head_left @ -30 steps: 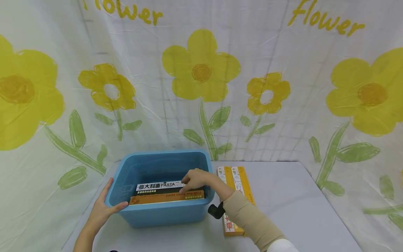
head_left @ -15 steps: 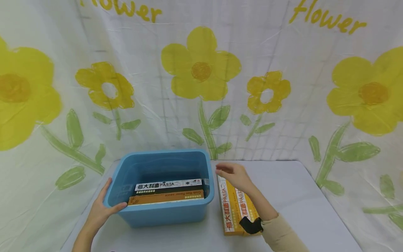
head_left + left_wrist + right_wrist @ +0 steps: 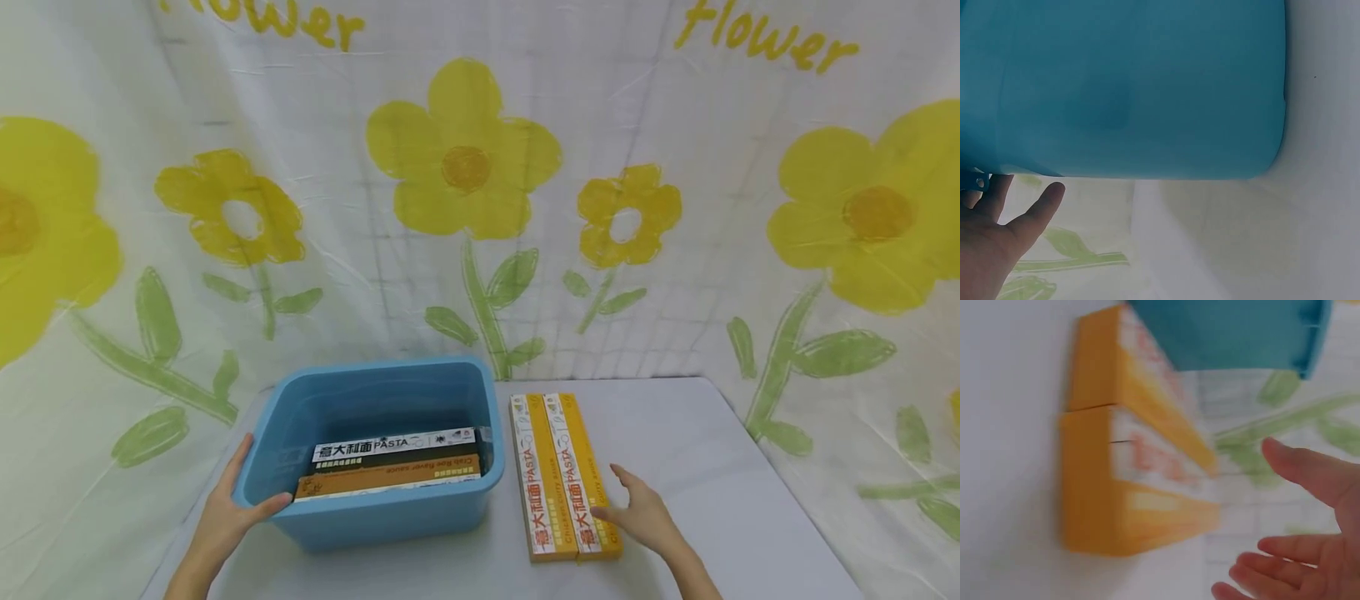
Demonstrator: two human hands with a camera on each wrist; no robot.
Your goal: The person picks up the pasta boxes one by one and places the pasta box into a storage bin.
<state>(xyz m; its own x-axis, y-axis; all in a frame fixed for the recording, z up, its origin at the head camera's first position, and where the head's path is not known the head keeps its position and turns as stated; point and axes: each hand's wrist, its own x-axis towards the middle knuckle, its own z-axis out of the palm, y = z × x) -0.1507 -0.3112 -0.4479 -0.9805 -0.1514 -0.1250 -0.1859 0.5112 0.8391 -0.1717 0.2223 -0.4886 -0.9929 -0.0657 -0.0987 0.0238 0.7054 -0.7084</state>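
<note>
My left hand (image 3: pixel 221 510) spans the front left corner of a blue plastic tub (image 3: pixel 382 527), thumb at the front rim, fingers straight along the left side. In the left wrist view, the left hand (image 3: pixel 994 244) shows beside the tub wall (image 3: pixel 1147 94). My right hand (image 3: pixel 643 515) is spread, holding nothing, its thumb overlapping the right one of two yellow pasta boxes (image 3: pixel 581 475). The left yellow pasta box (image 3: pixel 534 467) lies snugly beside it. In the right wrist view, the right hand (image 3: pixel 1310 537) has thumb and fingers apart near the box ends.
Inside the tub are a dark pasta box with a white label (image 3: pixel 393 446) and a brown pasta box (image 3: pixel 386 477). A pale table (image 3: pixel 720 500) carries everything. Behind it hangs a white curtain (image 3: pixel 337 250) with painted yellow flowers.
My right hand has come out of the tub, crossed over the yellow boxes and moved down to their right, opening wide. My left hand stays at the tub's corner.
</note>
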